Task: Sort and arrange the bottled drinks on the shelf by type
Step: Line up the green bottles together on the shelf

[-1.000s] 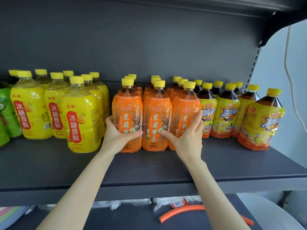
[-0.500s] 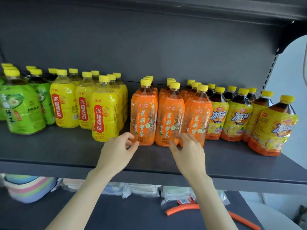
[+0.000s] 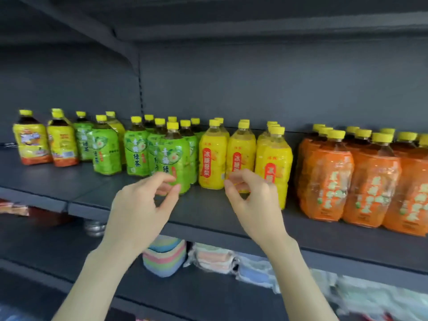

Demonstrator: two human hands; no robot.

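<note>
Bottled drinks with yellow caps stand in groups along the dark shelf [image 3: 208, 212]. From the left: two yellow iced-tea bottles [image 3: 32, 140], several green-tea bottles [image 3: 136, 154], several yellow pear-drink bottles [image 3: 213, 158], and several orange jasmine-tea bottles [image 3: 326, 181] at the right. My left hand [image 3: 141, 205] hovers in front of the nearest green bottle, fingers loosely curled, holding nothing. My right hand [image 3: 252, 200] hovers in front of the yellow pear bottles, fingers also loosely curled and empty. The view is motion-blurred.
The shelf above [image 3: 254, 26] overhangs the bottles. Below the bottle shelf lie striped pastel bowls [image 3: 164, 258], wrapped cloths in plastic [image 3: 215, 258] and a metal bowl [image 3: 93, 228]. Bare shelf surface lies in front of the left-hand bottles.
Both hands have left the orange bottles and pulled back empty. The view has swung left, bringing the green and far-left iced-tea bottles into sight.
</note>
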